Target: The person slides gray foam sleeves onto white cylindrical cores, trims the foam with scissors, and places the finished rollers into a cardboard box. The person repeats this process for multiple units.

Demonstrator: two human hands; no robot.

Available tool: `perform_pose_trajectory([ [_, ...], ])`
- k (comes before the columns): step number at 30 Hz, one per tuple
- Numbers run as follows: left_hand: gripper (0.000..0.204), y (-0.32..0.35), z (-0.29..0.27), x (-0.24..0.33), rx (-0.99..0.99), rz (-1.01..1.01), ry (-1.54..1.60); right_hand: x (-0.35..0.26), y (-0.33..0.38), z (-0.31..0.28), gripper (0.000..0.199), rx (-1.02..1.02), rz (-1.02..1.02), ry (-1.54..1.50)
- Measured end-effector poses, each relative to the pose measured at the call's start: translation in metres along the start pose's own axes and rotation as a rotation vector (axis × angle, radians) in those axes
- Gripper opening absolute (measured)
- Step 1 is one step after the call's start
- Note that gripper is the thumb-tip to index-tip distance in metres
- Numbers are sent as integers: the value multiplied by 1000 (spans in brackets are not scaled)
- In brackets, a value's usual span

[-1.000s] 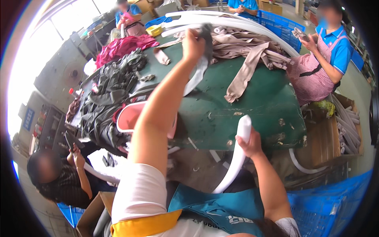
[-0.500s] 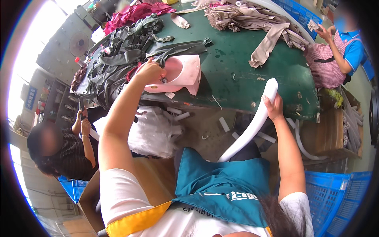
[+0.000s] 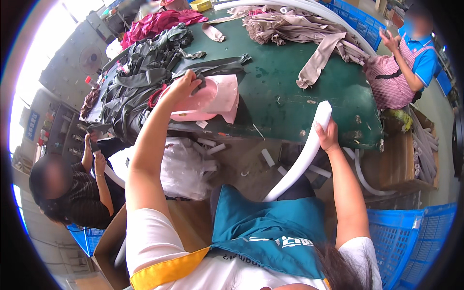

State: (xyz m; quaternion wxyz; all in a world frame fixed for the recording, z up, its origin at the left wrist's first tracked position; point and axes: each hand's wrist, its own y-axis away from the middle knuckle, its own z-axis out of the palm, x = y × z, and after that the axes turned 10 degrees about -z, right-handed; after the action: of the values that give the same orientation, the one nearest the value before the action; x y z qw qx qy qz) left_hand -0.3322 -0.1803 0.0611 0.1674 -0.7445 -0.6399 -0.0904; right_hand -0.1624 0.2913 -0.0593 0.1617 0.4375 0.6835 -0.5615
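My right hand (image 3: 327,136) is wrapped round a long white foam tube (image 3: 305,159) near its upper end. The tube curves down from the table edge towards my lap. Over a pink plastic stand (image 3: 231,94) with a rounded opening, my left hand (image 3: 182,88) pinches a small dark grey piece (image 3: 198,84) that looks like cloth. The stand lies at the near edge of the green table (image 3: 275,92). Dark grey-green fabric strips (image 3: 135,94) are heaped just left of it, with a red band (image 3: 155,98) beside my wrist.
Beige fabric sleeves (image 3: 285,26) and magenta fabric (image 3: 162,23) lie farther back. A white plastic bag (image 3: 179,166) and cut tube pieces (image 3: 267,157) are below the table. One co-worker (image 3: 72,188) sits left, another (image 3: 398,67) stands far right. Blue crates (image 3: 394,241) stand at right.
My left hand has risen out of the pink stand's opening, now with the dark grey piece in its fingers. My right hand keeps hold of the foam tube. The view has shifted slightly.
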Motion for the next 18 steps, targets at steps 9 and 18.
perform_pose_trajectory([
  [9,26,5,-7,21,-90,365,-271,-3,0,-2,44,27,59,25],
  [18,20,7,10,41,175,336,-422,-6,-2,-2,57,3,49,116],
])
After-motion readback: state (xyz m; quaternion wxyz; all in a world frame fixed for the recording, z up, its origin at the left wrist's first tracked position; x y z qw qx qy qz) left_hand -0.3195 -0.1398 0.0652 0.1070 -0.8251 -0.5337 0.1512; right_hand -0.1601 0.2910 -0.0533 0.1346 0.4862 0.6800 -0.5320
